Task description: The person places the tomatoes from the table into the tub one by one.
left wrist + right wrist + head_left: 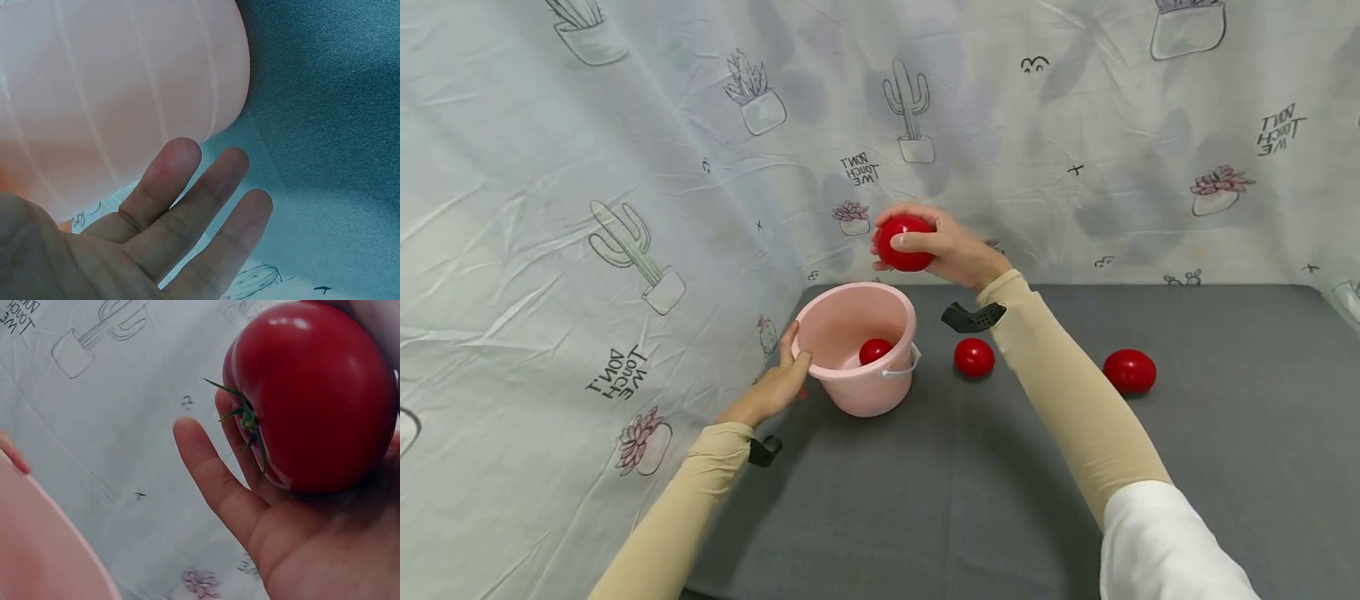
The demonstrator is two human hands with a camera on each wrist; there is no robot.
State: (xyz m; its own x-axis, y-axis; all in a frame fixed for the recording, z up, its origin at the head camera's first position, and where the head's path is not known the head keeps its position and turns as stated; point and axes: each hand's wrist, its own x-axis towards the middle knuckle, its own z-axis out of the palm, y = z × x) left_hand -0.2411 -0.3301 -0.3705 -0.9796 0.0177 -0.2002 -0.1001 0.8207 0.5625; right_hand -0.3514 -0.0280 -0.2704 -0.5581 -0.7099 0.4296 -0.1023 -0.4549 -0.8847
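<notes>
Pale pink for the bucket (865, 393), with lighter lines down its wall; whitish for its handle (901, 373). Red for the held tomato (315, 400), green for its stem (248, 420). Red for the tomato inside the bucket (875, 351), the middle tomato (974, 357) and the right tomato (1130, 371). Dark grey for the table (880, 500). Whitish for the curtain (985, 50), printed with greenish cacti (627, 237), pink succulents (639, 437) and black lettering (861, 169). Beige for both sleeves (1075, 400), white for the upper right sleeve (1165, 542); black for the straps (765, 451).

In front of me and on my left, I see a pale, wrinkled cloth (1000, 150) with drawn cactuses (916, 148) and reversed words (859, 169). Below it is a grey table (1240, 433) with soft shadows (1033, 467).
</notes>
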